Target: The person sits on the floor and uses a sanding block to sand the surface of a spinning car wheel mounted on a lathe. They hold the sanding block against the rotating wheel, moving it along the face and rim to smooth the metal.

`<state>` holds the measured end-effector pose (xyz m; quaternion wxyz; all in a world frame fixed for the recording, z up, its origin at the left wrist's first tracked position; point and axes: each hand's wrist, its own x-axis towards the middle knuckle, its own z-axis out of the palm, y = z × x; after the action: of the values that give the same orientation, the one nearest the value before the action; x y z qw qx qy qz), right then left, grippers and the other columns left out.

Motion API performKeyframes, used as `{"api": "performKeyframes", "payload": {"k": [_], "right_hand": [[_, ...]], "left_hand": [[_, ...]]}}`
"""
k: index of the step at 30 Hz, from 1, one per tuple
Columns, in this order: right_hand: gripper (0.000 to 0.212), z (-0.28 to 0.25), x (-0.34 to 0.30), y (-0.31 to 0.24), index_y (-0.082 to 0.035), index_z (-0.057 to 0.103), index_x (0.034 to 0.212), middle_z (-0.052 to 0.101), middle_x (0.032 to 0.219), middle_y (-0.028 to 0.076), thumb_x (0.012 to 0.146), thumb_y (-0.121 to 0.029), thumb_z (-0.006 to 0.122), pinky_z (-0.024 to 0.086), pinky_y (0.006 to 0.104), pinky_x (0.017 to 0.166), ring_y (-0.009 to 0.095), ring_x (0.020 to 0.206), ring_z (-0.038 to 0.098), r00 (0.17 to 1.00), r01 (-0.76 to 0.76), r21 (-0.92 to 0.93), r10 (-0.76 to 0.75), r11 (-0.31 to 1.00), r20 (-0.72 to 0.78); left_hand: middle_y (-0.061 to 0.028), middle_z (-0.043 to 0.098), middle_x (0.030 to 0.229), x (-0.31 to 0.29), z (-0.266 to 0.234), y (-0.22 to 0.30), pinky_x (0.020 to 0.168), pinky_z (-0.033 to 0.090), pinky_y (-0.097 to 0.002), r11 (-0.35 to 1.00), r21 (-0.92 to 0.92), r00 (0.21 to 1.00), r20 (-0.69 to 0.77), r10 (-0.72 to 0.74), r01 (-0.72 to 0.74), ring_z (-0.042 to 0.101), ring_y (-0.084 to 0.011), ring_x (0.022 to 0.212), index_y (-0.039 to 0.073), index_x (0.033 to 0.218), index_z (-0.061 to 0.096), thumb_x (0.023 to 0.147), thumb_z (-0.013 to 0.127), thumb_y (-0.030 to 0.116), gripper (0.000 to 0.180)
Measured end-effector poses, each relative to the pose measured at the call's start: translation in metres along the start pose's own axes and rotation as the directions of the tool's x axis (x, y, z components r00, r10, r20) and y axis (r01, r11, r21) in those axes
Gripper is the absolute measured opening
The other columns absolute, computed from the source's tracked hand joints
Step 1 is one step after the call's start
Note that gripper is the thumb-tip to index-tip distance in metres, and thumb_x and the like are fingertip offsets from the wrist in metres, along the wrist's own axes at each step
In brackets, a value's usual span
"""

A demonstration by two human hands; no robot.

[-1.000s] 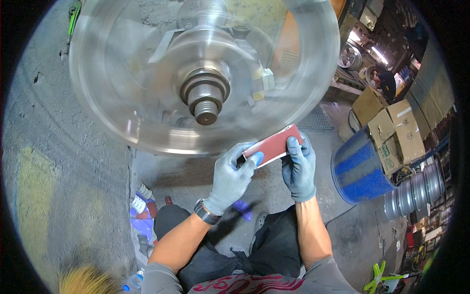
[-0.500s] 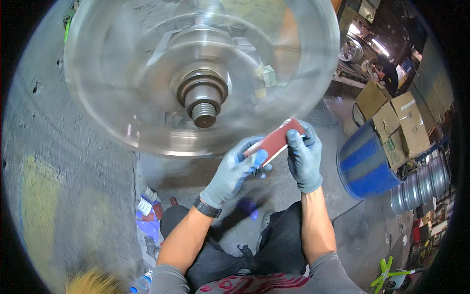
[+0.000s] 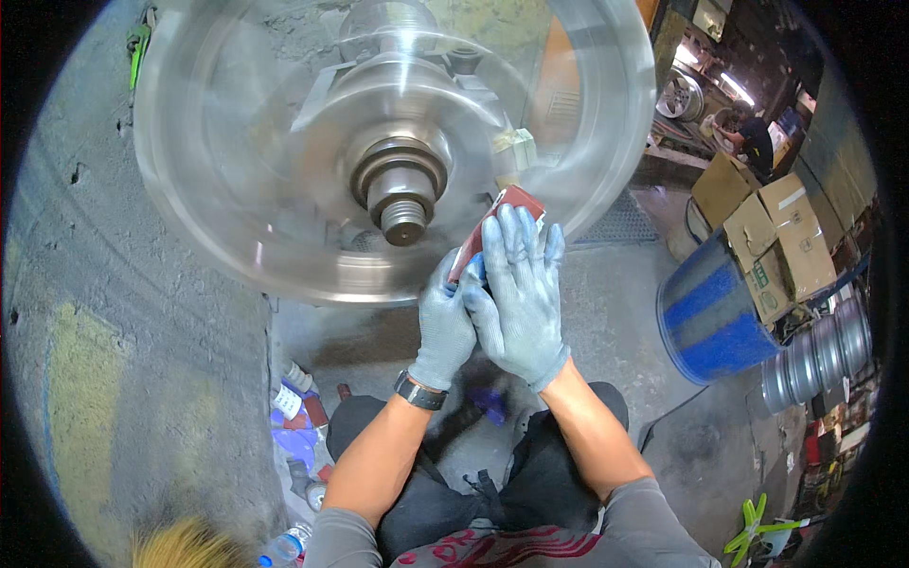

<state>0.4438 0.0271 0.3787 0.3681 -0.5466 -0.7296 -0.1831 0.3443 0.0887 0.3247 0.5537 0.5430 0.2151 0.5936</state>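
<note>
A brick-red strip of sandpaper (image 3: 477, 237), apparently folded or wrapped on a flat block, tilts up to the right just beneath a wheel rim (image 3: 360, 276). My gloved left hand (image 3: 445, 327) grips its lower left end, the thumb lying along it. Flat against the strip's right side rests my gloved right hand (image 3: 519, 303), fingers stretched out and covering much of it. The rim is blurred by spinning round a threaded spindle (image 3: 403, 225). Both hands are close to its lower edge; whether the strip touches the metal I cannot tell.
On the right stands a blue drum (image 3: 715, 317) topped with open cardboard boxes (image 3: 791, 232), beside stacked wheel rims (image 3: 824, 346). A rough grey wall surface (image 3: 189, 379) fills the left. Bottles and rags (image 3: 298, 426) lie by my left leg. A co-worker (image 3: 753, 140) is far right.
My right hand has let go of its pinch on the strip's upper end and now lies flat on it. The strip has swung steeper and moved left.
</note>
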Motion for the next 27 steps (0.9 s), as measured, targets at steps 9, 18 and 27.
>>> {"api": "performKeyframes", "payload": {"k": [9,18,27], "right_hand": [[0.083,0.022,0.012,0.009,0.007,0.033,0.156,0.026,0.165,0.030,0.095,-0.043,0.059,0.006,0.0726,0.119,0.045,0.156,0.018,0.995,-0.072,-0.124,0.079,0.990,0.053],[0.081,0.033,0.013,0.010,0.002,0.033,0.158,0.024,0.167,0.024,0.097,-0.045,0.058,0.005,0.0748,0.118,0.043,0.157,0.016,0.993,-0.084,-0.106,0.092,0.991,0.077],[0.080,0.032,0.017,0.004,0.001,0.035,0.158,0.026,0.168,0.021,0.098,-0.047,0.055,0.004,0.0743,0.118,0.039,0.158,0.015,0.990,-0.067,-0.165,0.085,0.984,0.108]], "left_hand": [[-0.0104,0.070,0.120,0.005,-0.011,-0.023,0.093,0.052,-0.0320,0.986,0.156,0.998,-0.008,-0.059,0.060,0.065,-0.0142,0.106,-0.002,0.130,0.062,0.106,0.053,0.016,0.032],[-0.0127,0.070,0.120,0.008,-0.020,-0.030,0.095,0.052,-0.0337,0.848,0.516,0.991,0.013,0.133,-0.120,0.066,-0.0170,0.106,-0.003,0.128,0.063,0.105,0.052,0.015,0.031],[-0.0118,0.072,0.116,0.009,-0.019,-0.021,0.091,0.054,-0.0337,0.888,0.438,0.986,-0.020,0.165,-0.140,0.067,-0.0157,0.099,-0.003,0.126,0.065,0.103,0.057,0.016,0.031]]}}
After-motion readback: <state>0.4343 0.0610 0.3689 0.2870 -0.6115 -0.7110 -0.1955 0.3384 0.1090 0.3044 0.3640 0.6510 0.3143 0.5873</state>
